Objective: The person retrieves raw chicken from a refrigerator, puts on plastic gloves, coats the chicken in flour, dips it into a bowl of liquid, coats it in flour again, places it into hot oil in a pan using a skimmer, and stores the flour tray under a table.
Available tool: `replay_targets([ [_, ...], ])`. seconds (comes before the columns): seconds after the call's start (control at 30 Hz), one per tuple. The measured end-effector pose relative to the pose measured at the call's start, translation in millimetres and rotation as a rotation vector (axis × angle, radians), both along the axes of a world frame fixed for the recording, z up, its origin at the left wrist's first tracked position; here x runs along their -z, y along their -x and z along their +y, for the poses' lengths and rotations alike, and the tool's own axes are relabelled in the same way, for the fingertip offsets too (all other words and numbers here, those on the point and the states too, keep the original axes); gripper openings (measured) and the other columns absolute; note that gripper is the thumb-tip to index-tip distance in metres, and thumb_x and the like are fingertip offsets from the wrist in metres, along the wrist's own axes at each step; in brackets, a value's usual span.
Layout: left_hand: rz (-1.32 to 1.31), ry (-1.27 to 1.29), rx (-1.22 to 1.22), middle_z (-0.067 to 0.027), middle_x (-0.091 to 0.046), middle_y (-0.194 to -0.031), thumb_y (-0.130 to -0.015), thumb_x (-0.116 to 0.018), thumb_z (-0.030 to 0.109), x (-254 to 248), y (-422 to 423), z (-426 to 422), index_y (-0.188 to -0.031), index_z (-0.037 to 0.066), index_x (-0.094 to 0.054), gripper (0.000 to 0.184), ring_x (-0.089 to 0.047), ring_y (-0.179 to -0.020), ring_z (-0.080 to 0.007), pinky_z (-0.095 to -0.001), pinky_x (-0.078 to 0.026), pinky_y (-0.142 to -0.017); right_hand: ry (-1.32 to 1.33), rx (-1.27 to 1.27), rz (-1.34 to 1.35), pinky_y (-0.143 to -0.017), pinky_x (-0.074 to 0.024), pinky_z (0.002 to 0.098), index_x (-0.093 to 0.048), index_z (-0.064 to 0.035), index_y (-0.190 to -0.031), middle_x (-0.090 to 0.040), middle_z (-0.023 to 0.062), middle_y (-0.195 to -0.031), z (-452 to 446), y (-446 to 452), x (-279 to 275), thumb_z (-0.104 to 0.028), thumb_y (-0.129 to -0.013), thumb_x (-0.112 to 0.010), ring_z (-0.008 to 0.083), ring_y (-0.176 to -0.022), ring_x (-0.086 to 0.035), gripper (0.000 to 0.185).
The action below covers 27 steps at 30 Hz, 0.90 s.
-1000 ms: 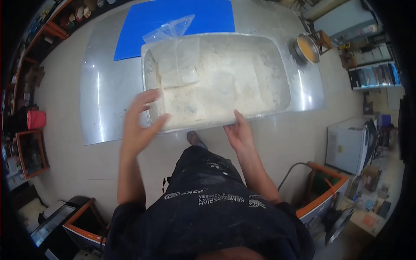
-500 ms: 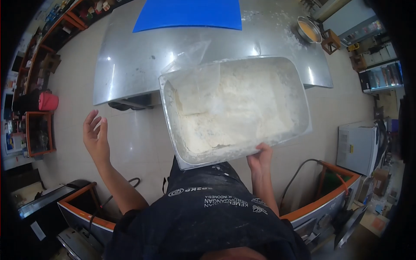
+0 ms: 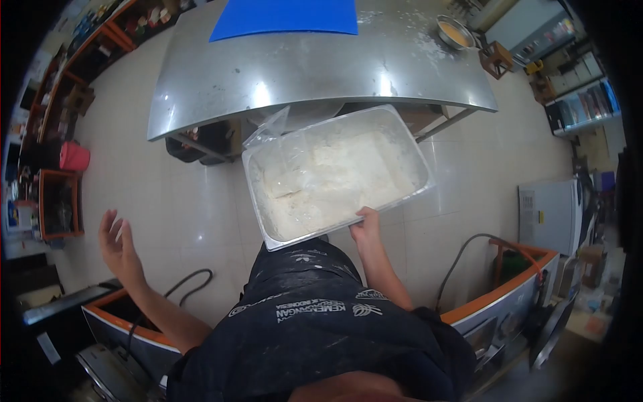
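A deep rectangular metal pan point(image 3: 311, 232) holds a layer of white, flour-like powder point(image 3: 348, 164). It hangs tilted in front of my body, just off the near edge of the steel table. Clear plastic point(image 3: 271, 128) sticks up at its far left corner and spreads over part of the powder. My right hand point(image 3: 366, 225) grips the pan's near rim, thumb on top; the fingers beneath are hidden. Out to the left, my left hand point(image 3: 120, 246) is empty above the floor, its fingers loosely spread and apart from the pan.
The steel table point(image 3: 201, 84) carries a blue sheet point(image 3: 284, 17) and, at its far right, a metal bowl point(image 3: 455, 32) with orange contents. Dark bins point(image 3: 194, 144) stand under the table. Orange-edged cabinets point(image 3: 499, 285) flank me. A red container point(image 3: 74, 156) is at the left.
The pan has come away from the table, towards my body and slightly left, with my right hand still on its rim. My left hand has moved left and nearer to me.
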<state>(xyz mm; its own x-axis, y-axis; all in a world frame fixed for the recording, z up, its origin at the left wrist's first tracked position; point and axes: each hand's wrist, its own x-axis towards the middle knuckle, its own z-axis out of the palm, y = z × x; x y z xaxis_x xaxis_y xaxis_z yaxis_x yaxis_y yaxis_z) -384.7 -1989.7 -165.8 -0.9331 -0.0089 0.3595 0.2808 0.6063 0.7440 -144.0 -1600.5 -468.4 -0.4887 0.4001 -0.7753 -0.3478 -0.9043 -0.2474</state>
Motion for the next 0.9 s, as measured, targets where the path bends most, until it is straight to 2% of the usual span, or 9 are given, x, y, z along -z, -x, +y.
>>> replay_targets([
  [0.13, 0.058, -0.01, 0.039, -0.0137, -0.054, -0.128, -0.094, -0.058, 0.01, -25.2, 7.6, -28.0, -0.132, 0.002, -0.049, 0.04, -0.054, -0.113, -0.021, -0.034, -0.045, -0.094, 0.012, 0.076, 0.013, -0.094, -0.0469, 0.0487, -0.047, 0.0078, -0.101, -0.053, 0.0186, -0.102, -8.5, 51.3, 54.3, 0.006, -0.059, -0.048, 0.0371, -0.097, -0.056, 0.042],
  [0.23, 0.065, -0.009, 0.052, -0.0133, -0.054, -0.128, -0.094, -0.058, 0.011, -33.4, 28.8, -48.0, -0.134, 0.002, -0.047, 0.042, -0.053, -0.113, -0.0205, -0.0337, -0.042, -0.097, 0.003, 0.099, 0.009, -0.099, -0.045, 0.0478, -0.047, 0.0122, -0.109, -0.054, 0.022, -0.109, -9.9, 99.2, 61.7, 0.003, -0.06, -0.047, 0.0385, -0.105, -0.056, 0.049],
  [0.37, 0.028, -0.005, 0.047, -0.0134, -0.054, -0.129, -0.095, -0.058, 0.014, -28.2, 85.0, -70.7, -0.135, 0.002, -0.046, 0.043, -0.052, -0.113, -0.0204, -0.0339, -0.04, -0.099, 0.048, 0.154, 0.065, -0.092, -0.0482, 0.047, -0.046, 0.0081, -0.098, -0.05, 0.0188, -0.102, -3.1, 180.0, 70.1, 0.008, -0.057, -0.05, 0.0374, -0.095, -0.055, 0.042],
  [0.43, -0.006, -0.054, 0.12, -0.0137, -0.054, -0.128, -0.095, -0.058, 0.015, -19.6, 126.3, -63.8, -0.135, 0.002, -0.046, 0.043, -0.052, -0.113, -0.0206, -0.034, -0.04, -0.098, 0.028, 0.161, 0.054, -0.092, -0.049, 0.0455, -0.046, 0.0071, -0.103, -0.052, 0.018, -0.103, 5.6, 228.3, 95.5, 0.005, -0.061, -0.053, 0.0357, -0.097, -0.056, 0.043],
  [0.53, -0.038, -0.036, 0.265, -0.014, -0.054, -0.128, -0.095, -0.057, 0.014, -17.3, 180.3, -24.0, -0.135, 0.001, -0.046, 0.043, -0.052, -0.112, -0.0211, -0.0343, -0.041, -0.098, -0.068, 0.123, 0.067, -0.098, -0.048, 0.0448, -0.048, 0.006, -0.115, -0.056, 0.0201, -0.108, 15.0, 273.3, 117.4, 0.0, -0.072, -0.059, 0.0352, -0.107, -0.057, 0.045],
  [0.67, -0.053, -0.035, 0.685, -0.0139, -0.055, -0.126, -0.095, -0.055, 0.012, -0.9, 269.0, 87.3, -0.134, 0.0, -0.046, 0.041, -0.053, -0.109, -0.0213, -0.0341, -0.043, -0.095, -0.246, 0.02, -0.034, -0.087, -0.0538, 0.0436, -0.052, 0.0051, -0.114, -0.059, 0.0214, -0.109, 43.4, 309.5, 85.8, -0.012, -0.083, -0.064, 0.033, -0.1, -0.062, 0.037],
  [0.73, -0.062, 0.054, 0.857, -0.0143, -0.055, -0.126, -0.096, -0.054, 0.011, 4.4, 292.6, 154.8, -0.134, -0.001, -0.046, 0.04, -0.054, -0.108, -0.0213, -0.0339, -0.044, -0.094, -0.31, -0.057, 0.086, -0.084, -0.0543, 0.0397, -0.056, 0.0021, -0.117, -0.061, 0.017, -0.109, 48.2, 295.3, 78.5, -0.018, -0.085, -0.063, 0.0278, -0.101, -0.061, 0.039],
  [0.83, 0.005, 0.126, 1.184, -0.0144, -0.055, -0.127, -0.097, -0.053, 0.011, 19.0, 301.4, 262.3, -0.134, 0.0, -0.047, 0.039, -0.055, -0.106, -0.022, -0.0333, -0.045, -0.09, -0.686, -0.307, -0.519, -0.074, -0.0551, 0.0379, -0.058, -0.0049, -0.124, -0.063, 0.0135, -0.113, 21.3, 222.9, -6.1, -0.019, -0.076, -0.069, 0.0241, -0.101, -0.062, 0.051],
  [0.9, 0.031, 0.15, 1.394, -0.0134, -0.056, -0.127, -0.097, -0.053, 0.012, 30.7, 280.6, 328.0, -0.134, 0.001, -0.047, 0.039, -0.056, -0.105, -0.0224, -0.033, -0.045, -0.09, -0.982, -0.504, -0.79, -0.075, -0.0546, 0.0403, -0.058, -0.0046, -0.124, -0.062, 0.014, -0.121, 5.0, 167.4, 47.8, -0.019, -0.074, -0.069, 0.0239, -0.104, -0.062, 0.053],
])
